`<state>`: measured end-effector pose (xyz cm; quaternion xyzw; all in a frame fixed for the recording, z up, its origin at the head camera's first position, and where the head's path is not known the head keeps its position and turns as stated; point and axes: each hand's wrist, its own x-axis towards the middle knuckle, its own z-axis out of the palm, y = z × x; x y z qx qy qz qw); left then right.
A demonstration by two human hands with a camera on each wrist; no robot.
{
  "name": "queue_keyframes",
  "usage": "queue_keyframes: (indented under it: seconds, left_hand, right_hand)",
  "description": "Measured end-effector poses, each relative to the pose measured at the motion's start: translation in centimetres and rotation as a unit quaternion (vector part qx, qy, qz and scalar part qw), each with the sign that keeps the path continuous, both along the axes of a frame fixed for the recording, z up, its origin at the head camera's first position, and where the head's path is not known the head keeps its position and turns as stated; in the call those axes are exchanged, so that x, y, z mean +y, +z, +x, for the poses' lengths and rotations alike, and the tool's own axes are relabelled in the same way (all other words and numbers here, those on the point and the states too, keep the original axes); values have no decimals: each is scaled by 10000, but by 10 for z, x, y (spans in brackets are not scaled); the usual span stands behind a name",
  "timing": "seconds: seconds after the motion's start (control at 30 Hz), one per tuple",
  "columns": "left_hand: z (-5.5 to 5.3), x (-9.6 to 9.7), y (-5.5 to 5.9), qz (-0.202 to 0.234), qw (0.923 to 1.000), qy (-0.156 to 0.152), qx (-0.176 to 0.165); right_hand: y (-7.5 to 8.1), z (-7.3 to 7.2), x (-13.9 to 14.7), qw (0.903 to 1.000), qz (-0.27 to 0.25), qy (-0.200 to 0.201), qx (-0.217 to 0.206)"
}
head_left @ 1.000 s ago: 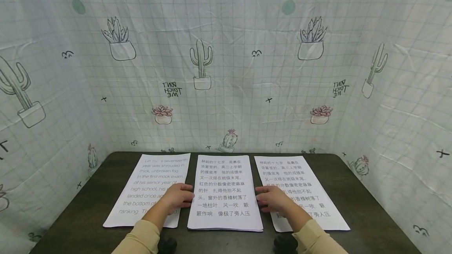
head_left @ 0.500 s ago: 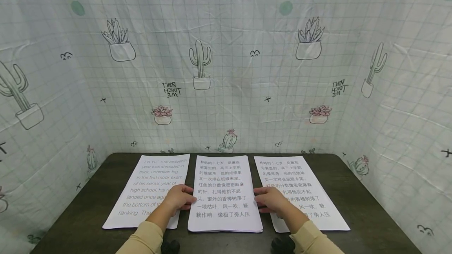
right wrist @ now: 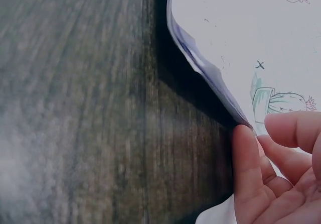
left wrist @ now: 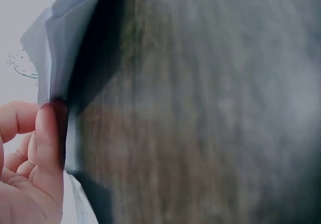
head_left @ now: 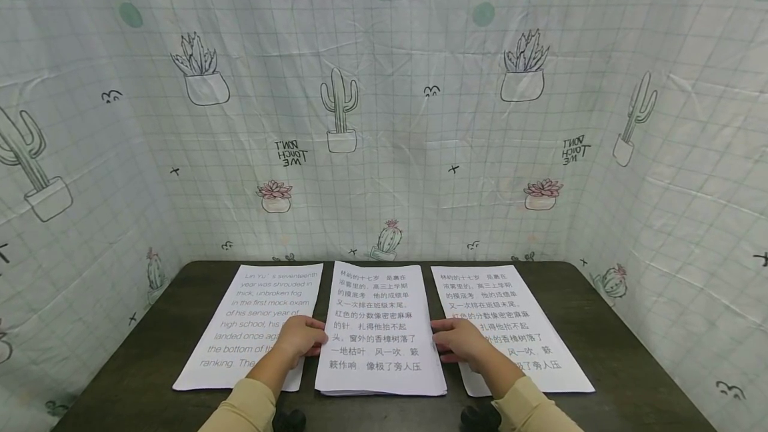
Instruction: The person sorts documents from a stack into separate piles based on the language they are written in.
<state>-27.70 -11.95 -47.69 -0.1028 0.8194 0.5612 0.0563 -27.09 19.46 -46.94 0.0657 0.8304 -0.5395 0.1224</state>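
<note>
In the head view, a stack of printed paper sheets (head_left: 375, 352) lies between my two hands in the middle of the table. My left hand (head_left: 300, 339) pinches its left edge, thumb and finger tips right at the border. At the opposite edge my right hand (head_left: 462, 342) holds the stack with its fingertips. Both wrist views show the sheet edges (left wrist: 57, 48) bent and slightly apart, with a dark shadow beneath. A finger (right wrist: 246, 148) of the right hand meets the paper's edge from below, its thumb close above.
To the left lies a sheet with English text (head_left: 240, 325), partly under my left forearm. Another sheet with Chinese text (head_left: 546, 379) lies to the right, partly covered by my right arm. A patterned curtain (head_left: 396, 172) encloses the dark table (head_left: 612, 352) at the back and sides.
The left edge of the middle stack has shifted slightly left, and its upper left corner now peaks up. Both hands have come to the stack's edges and stay almost still.
</note>
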Motion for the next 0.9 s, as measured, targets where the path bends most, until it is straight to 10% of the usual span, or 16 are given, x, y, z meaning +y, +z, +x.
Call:
queue_keyframes:
  seconds: [0.9]
  left_hand:
    - [-2, 5, 1, 1695, 9852, -163, 190]
  right_hand:
    - [3, -1, 7, 9985, -137, -199, 491]
